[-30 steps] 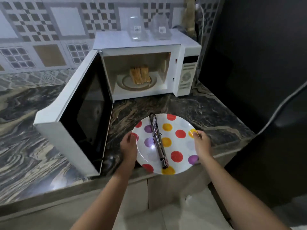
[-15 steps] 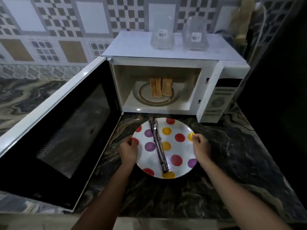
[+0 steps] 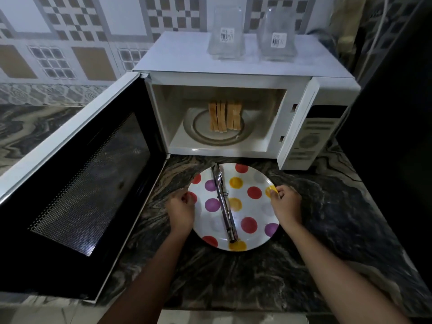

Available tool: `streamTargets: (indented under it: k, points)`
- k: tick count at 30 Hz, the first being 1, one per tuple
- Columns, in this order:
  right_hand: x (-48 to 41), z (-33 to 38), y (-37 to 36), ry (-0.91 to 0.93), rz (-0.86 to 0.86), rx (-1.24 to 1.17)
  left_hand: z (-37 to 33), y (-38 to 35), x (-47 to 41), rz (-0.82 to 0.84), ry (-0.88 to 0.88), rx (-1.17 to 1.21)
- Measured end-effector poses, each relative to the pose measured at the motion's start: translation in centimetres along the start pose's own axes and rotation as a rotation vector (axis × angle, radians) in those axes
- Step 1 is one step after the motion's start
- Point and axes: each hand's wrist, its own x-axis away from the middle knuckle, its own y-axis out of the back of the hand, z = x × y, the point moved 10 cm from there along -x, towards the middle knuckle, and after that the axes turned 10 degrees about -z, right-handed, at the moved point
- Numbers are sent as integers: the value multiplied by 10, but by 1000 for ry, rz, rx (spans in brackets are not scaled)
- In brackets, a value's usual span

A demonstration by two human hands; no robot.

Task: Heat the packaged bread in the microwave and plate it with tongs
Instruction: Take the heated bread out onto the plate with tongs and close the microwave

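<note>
Head view: left hand point(image 3: 181, 212) and right hand point(image 3: 285, 204) each grip the plate point(image 3: 254, 181) rim, tongs point(image 3: 224, 203) lying between them.

1. We have stepped in: the microwave point(image 3: 233, 108) now sits closer and more squarely before us.
2. The plate point(image 3: 252, 213), overhanging the counter point(image 3: 327, 230) edge a second ago, now lies fully on the stone, just before the open oven.
3. Our left hand point(image 3: 181, 212) and right hand point(image 3: 286, 204) came forward with it.

home kitchen | microwave point(image 3: 245, 73) on marble counter point(image 3: 350, 218) | patterned wall tiles point(image 3: 77, 38) | polka-dot plate point(image 3: 254, 204)
</note>
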Motion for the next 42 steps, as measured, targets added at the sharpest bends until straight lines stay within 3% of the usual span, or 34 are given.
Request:
streamTargets:
  k: [13, 17, 21, 25, 28, 33, 36, 38, 42]
  points:
    - [3, -31, 42, -57, -38, 194, -10, -18, 30, 28, -72, -19]
    - [10, -5, 44, 64, -60, 296, -12, -16, 36, 13, -87, -12]
    - [32, 42, 6, 188, 142, 80, -16, -16, 40, 11, -112, -18]
    - [56, 66, -36, 259, 370, 286, -13, -19, 43, 52, -147, -69]
    - [65, 64, -53, 203, 483, 351, -12, -22, 45, 118, -168, -65]
    - [69, 70, -59, 182, 588, 390, -1, -23, 42, 279, -39, 91]
    - [67, 93, -52, 209, 597, 247, -10, -15, 36, 243, 54, 226]
    - [65, 116, -44, 293, 578, 168, -22, -12, 29, 222, 119, 340]
    - [71, 162, -29, 482, 600, 93, -78, -20, 24, 360, 247, 743]
